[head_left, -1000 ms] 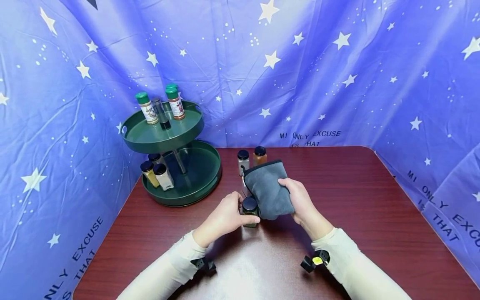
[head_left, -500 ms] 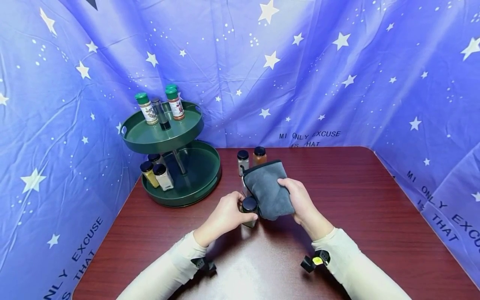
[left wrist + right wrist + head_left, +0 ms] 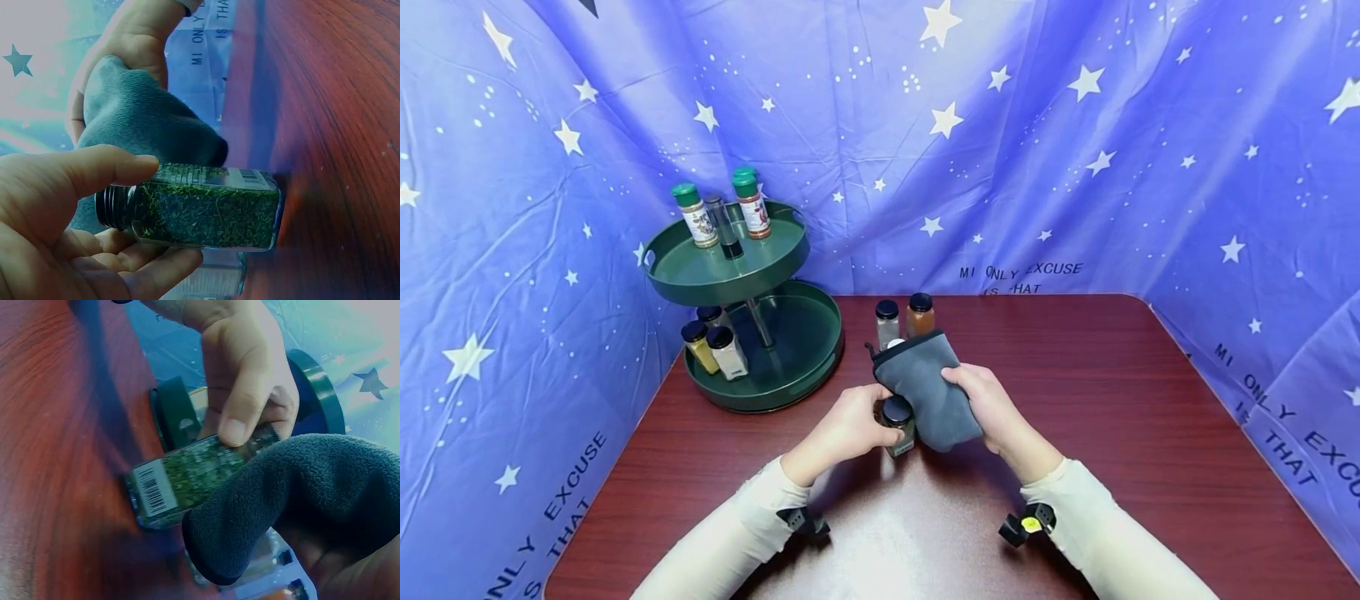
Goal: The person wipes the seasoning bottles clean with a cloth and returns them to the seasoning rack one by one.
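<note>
Two hands are busy here, and we're a little nervous for the glass. Left hand (image 3: 848,423) has the herb jar (image 3: 206,215) pinched near its neck, thumb on one side and fingers on the other, over the near-middle of the table (image 3: 1075,383). Right hand (image 3: 988,402) grips a grey cloth (image 3: 928,392) just beside it; we can't swear the two actually touch.

What could bite us: that hold sits up by the lid (image 3: 897,408), so if the cloth pushes hard low on the glass, we reckon the jar could swivel out of the fingers. Smooth glass won't help. We'd also watch the cloth's loose upper end, as it hangs close to the clear jar (image 3: 887,327) and the orange jar (image 3: 921,317) behind. Catch one of those with a careless sweep and it could tip.

Now the views. From the head we get the layout, but barely any of what's inside the herb jar. Left wrist shows the green flakes nicely through the side. Right wrist gives us the barcode label (image 3: 154,487) square on, which the head view doesn't show. Whether the base rests on the wood or floats, we can't tell.
</note>
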`<state>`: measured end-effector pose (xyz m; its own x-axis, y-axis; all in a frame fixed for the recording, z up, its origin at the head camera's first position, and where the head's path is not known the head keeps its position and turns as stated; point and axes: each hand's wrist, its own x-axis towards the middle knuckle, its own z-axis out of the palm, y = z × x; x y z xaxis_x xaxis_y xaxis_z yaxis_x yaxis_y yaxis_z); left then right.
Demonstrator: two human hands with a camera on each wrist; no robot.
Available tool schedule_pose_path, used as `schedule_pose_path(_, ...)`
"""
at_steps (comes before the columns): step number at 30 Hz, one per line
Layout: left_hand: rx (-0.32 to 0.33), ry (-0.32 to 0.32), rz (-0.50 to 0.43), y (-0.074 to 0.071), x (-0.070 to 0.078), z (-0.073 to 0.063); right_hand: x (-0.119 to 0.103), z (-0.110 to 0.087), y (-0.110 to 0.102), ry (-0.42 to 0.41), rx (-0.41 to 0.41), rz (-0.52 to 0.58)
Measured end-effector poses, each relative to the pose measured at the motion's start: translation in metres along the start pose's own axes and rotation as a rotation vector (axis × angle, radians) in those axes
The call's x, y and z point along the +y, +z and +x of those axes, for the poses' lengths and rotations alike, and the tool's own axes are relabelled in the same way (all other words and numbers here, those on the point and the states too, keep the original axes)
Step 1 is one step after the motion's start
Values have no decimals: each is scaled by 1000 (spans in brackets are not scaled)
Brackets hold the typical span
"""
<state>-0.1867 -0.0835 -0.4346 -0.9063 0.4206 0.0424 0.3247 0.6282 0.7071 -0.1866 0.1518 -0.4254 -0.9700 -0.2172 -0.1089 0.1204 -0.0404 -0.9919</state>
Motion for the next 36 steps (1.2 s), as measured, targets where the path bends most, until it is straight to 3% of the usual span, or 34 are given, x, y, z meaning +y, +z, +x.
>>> schedule_pose_path(10,15,-12,-10,1,-1,2,32,12,15,108,88,-125)
schedule_pose_path(20,-4,-25,-24,-1,-1,1,4,-1,10,-33,38,34)
schedule_pose_path(25,4,-23,-1,-2,0,2,11,3,10,24,49,12)
schedule_pose_path(29,7,-27,0,0,-1,2,32,12,13,95,119,-123)
schedule_pose_path(32,8,-31,-4,0,-1,1,38,14,14,109,124,-196)
schedule_pose_path(36,13,-27,-1,0,-1,1,22,8,14,85,89,-108)
